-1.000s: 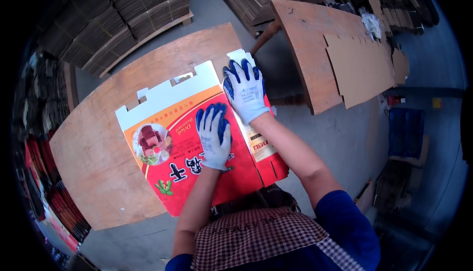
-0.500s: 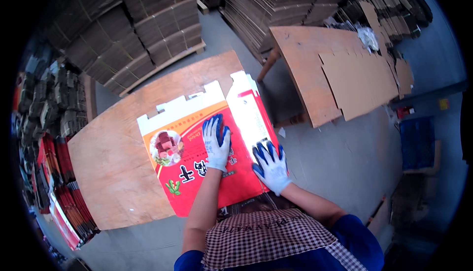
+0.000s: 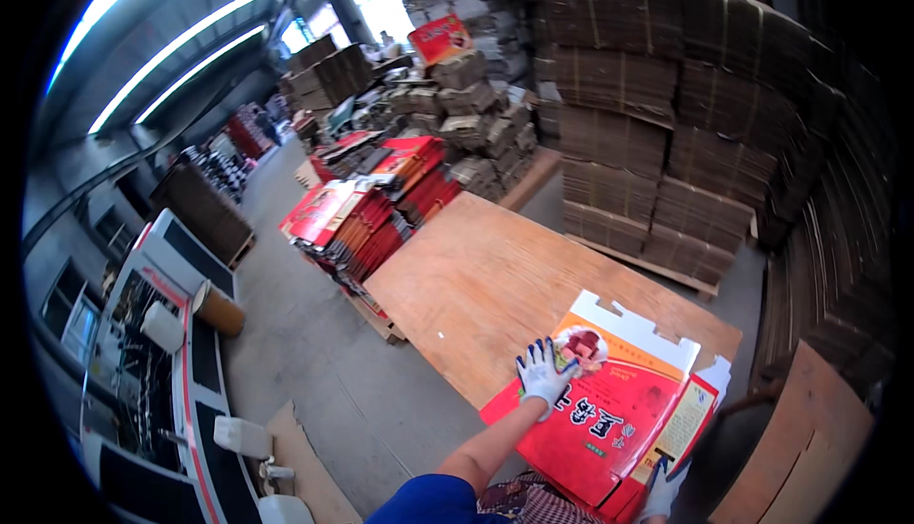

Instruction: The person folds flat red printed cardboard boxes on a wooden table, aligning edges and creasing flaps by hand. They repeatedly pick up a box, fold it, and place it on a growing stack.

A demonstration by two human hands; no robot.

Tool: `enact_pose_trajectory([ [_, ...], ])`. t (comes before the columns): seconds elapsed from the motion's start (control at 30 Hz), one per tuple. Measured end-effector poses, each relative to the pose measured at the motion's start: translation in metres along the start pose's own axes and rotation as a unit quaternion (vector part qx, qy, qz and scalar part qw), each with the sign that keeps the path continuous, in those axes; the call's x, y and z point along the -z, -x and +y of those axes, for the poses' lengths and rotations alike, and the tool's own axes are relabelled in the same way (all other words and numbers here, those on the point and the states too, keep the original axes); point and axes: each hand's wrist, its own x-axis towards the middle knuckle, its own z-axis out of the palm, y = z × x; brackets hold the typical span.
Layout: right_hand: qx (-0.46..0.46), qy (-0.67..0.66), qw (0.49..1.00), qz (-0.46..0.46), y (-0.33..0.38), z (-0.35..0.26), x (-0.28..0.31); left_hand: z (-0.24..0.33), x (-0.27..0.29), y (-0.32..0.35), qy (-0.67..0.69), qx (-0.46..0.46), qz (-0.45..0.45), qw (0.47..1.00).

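Observation:
A flattened red printed carton (image 3: pixel 609 400) lies on a wooden tabletop. It has a round food picture, white notched flaps along its far edge and a narrow side panel (image 3: pixel 682 419) on the right. In a white glove with blue fingertips, my left hand (image 3: pixel 545 374) rests flat on the carton's left part, beside the food picture, fingers spread. My right hand (image 3: pixel 664 491), gloved alike, is at the carton's near right edge by the side panel. Its visible fingers are apart, and the rest is partly hidden near the lower rim of the view.
The wooden table (image 3: pixel 486 276) extends to the far left. Beyond its left end stand stacks of red cartons (image 3: pixel 362 200) on a pallet. Tall strapped cardboard bundles (image 3: pixel 619 86) rise behind. A second table (image 3: pixel 795 438) is at right, a machine (image 3: pixel 181 362) at left.
My view has swung to the left, bringing the machine and red stacks into sight. My left hand has slid left across the carton toward the food picture. My right hand remains near the right edge.

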Motion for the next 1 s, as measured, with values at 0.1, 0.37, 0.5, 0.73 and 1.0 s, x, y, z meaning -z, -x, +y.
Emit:
enact_pose_trajectory([
  [0.1,0.038,0.038,0.996,0.067,-0.031,0.012,0.0,0.041,0.006,0.045,0.017,-0.166,0.017,0.986],
  [0.37,0.075,0.177,0.981,0.018,-0.079,-0.119,-0.008,0.093,-0.022,0.165,0.24,-0.461,-0.08,0.851],
  [0.5,0.062,0.172,0.982,0.043,-0.087,-0.111,-0.014,0.098,-0.015,0.161,0.216,-0.462,-0.135,0.85],
  [0.73,0.069,0.181,0.981,0.034,-0.1,-0.088,-0.021,0.09,-0.043,0.169,0.268,-0.385,-0.078,0.88],
  [1.0,0.166,0.307,0.935,0.062,-0.068,-0.12,-0.003,0.1,-0.005,0.153,0.272,-0.516,-0.112,0.804],
])
